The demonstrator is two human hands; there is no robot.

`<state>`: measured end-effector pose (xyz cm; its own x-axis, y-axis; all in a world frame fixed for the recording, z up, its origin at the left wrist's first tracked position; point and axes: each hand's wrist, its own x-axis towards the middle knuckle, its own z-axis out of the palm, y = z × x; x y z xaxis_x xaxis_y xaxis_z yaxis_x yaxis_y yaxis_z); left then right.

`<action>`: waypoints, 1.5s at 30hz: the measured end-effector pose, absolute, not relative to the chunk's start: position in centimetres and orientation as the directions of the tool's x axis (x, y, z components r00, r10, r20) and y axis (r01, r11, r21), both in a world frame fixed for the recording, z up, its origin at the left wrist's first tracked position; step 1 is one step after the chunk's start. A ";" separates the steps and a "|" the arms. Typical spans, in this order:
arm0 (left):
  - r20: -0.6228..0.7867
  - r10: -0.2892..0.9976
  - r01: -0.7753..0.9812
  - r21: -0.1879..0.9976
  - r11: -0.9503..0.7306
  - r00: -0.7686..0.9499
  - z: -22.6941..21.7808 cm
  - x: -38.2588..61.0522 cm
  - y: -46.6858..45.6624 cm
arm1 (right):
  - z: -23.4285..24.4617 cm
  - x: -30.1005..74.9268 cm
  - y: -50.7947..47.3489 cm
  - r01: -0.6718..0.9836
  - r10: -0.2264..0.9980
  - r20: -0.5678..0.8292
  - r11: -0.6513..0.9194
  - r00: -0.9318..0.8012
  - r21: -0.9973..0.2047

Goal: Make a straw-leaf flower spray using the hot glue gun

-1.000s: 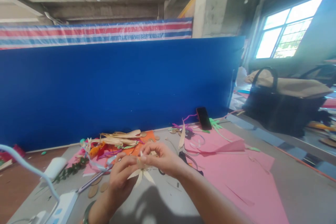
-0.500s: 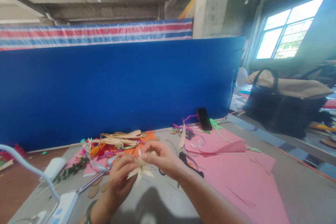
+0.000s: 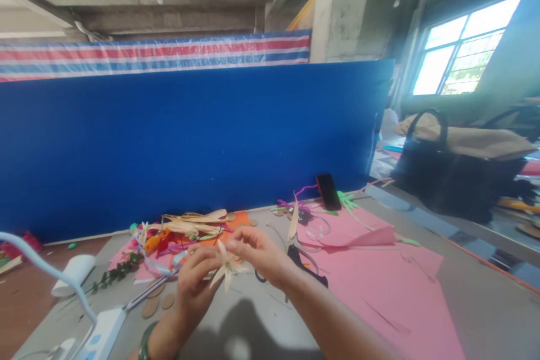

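Note:
A cream flower [image 3: 228, 271] with several pointed petals, seemingly of dried husk, is held over the grey table. My left hand [image 3: 194, 280] closes around its base from the left, a dark green bangle on the wrist. From the right, my right hand [image 3: 262, 254] has its thumb and index finger pinched together at the upper petals. Its fingertips partly cover the flower, and the stem is hidden in my left hand. Behind both hands, strips of dried husk [image 3: 198, 219] lie on an orange sheet [image 3: 241, 219].
Pink sheets [image 3: 379, 292] spread at the right, with a black glue gun [image 3: 307, 270] beside them. A phone [image 3: 328, 191] leans against the blue partition [image 3: 236, 135]. At left are a white roll [image 3: 76, 274], a power strip [image 3: 103, 332], wooden discs [image 3: 151, 307] and a green leafy sprig [image 3: 118, 271].
The flower has turned slightly, and its petals sit at a different angle between my hands. My right fingertips have shifted a little. The white roll has rolled left.

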<state>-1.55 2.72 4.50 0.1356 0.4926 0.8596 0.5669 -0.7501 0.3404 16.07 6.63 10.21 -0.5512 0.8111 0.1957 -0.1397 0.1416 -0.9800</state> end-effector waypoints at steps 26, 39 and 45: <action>0.475 0.798 0.139 0.878 -0.457 -0.371 0.8 -1.5 6.2 | 3.8 12.9 10.0 0.109 0.703 0.601 0.680 -0.380 -0.725; 0.357 0.857 0.135 0.934 -0.331 -0.372 0.7 -1.6 7.9 | 2.4 12.9 11.4 0.155 0.877 0.400 0.448 -0.267 -0.880; 0.216 0.805 0.242 0.966 -0.092 -0.553 2.5 -7.6 8.6 | 1.7 13.3 12.7 0.065 0.928 0.327 0.342 -0.178 -0.937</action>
